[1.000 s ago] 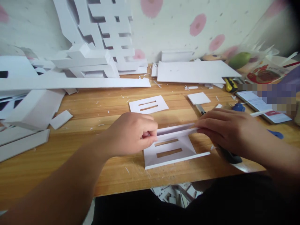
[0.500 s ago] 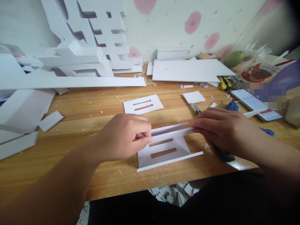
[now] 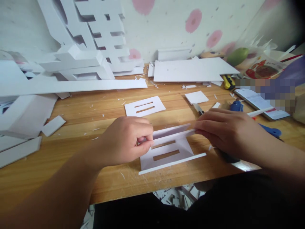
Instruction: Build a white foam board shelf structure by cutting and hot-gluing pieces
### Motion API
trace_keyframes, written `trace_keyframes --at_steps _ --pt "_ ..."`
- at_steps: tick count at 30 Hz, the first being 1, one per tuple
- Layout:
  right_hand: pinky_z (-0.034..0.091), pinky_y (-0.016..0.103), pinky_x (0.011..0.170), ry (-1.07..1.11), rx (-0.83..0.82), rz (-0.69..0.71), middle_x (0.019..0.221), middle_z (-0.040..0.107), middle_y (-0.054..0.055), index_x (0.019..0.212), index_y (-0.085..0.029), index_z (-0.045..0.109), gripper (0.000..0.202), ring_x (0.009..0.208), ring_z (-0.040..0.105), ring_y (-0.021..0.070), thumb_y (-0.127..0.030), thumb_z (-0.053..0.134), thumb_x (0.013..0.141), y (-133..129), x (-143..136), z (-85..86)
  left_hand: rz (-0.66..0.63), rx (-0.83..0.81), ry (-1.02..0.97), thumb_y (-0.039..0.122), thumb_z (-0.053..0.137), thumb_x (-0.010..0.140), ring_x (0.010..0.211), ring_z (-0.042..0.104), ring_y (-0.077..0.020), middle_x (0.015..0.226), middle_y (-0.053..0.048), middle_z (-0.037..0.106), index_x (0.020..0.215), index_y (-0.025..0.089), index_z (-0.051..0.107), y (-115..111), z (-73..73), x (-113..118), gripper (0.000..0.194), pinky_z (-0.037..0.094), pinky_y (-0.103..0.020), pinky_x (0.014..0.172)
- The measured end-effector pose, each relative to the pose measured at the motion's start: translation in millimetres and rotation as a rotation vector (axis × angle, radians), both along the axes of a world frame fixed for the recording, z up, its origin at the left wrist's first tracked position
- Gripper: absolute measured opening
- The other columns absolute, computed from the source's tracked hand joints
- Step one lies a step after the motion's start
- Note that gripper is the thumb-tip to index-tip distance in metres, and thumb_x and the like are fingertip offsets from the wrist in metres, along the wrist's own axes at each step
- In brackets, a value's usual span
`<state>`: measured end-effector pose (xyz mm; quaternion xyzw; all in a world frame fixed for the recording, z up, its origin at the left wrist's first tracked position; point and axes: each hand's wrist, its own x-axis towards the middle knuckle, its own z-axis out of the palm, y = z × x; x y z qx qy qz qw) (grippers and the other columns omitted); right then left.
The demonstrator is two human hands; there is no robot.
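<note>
Item 1: left hand (image 3: 128,138). Fingers are curling closed, thumb and forefinger pinching the left end of a thin white strip (image 3: 173,135).

Item 2: right hand (image 3: 221,132). Fingers are bunching together, closing on the strip's right end; their undersides are hiding from view.

Item 3: the strip itself, spanning from fingers to fingers. A second upright strip (image 3: 171,130) is standing just beyond it; whether the two are joining cannot be told.

Item 4: slotted panel (image 3: 166,149), lying below and nearer the body than the fingers. A front strip (image 3: 172,164) is running along its near edge, projecting past its right corner.

Item 5: knife (image 3: 197,109), its blade showing just beyond the right fingers.

Hazards, as judged: uneven pinching could be skewing the strip; hard squeezing could be creasing it. The right hand is sitting so close to the blade that a careless shift might be nicking skin or board. The projecting strip end is risking a knock from the right wrist.

Markings: far beyond the right fingers, a cup (image 3: 259,68) is bearing red print, illegible. A phone (image 3: 262,103), right of those fingers, is showing unreadable screen text. No brand is reading clearly.
</note>
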<state>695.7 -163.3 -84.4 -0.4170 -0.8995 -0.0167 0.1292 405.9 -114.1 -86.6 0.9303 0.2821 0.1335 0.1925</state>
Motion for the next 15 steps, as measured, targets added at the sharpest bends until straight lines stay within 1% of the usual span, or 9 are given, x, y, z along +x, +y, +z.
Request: trace_keyframes --at_steps 5,6,10,15 --pt "0.046 0.031 0.064 -0.037 -0.005 0.014 0.083 0.066 0.007 0.093 -0.018 0.071 0.03 0.072 0.059 0.0198 -0.014 0.042 0.094 0.4 -3.5 3.1 -0.055 0.021 -0.079 0.022 0.056 0.09 0.069 0.053 -0.0118 0.077 0.0 0.062 0.088 0.021 0.071 1.5 -3.7 3.8 0.015 0.038 -0.025 0.063" --pt "0.046 0.031 0.064 -0.04 -0.007 0.014 0.083 0.066 0.007 0.093 -0.018 0.071 0.03 0.073 0.06 0.0197 -0.013 0.041 0.094 0.5 -4.3 3.8 -0.065 0.021 -0.099 0.023 0.056 0.091 0.07 0.054 -0.0121 0.077 -0.001 0.062 0.088 0.021 0.071 1.8 -4.4 5.0 0.016 0.039 -0.025 0.064" --pt "0.047 0.032 0.066 -0.05 -0.024 0.0 0.081 0.066 0.007 0.095 -0.018 0.072 0.032 0.074 0.06 0.0198 -0.012 0.041 0.095 0.5 -6.4 6.7 -0.086 0.027 -0.132 0.02 0.054 0.093 0.066 0.051 -0.0116 0.072 -0.001 0.058 0.079 0.019 0.071 1.8 -6.6 8.2 0.022 0.038 -0.025 0.061" --pt "0.046 0.031 0.068 -0.044 -0.062 -0.033 0.082 0.066 0.007 0.094 -0.018 0.073 0.029 0.075 0.059 0.0191 -0.015 0.044 0.095 0.0 -6.3 8.5 -0.068 0.052 -0.134 0.022 0.057 0.091 0.066 0.051 -0.0127 0.071 -0.001 0.058 0.078 0.019 0.069 1.2 -9.1 8.1 0.018 0.037 -0.026 0.06"
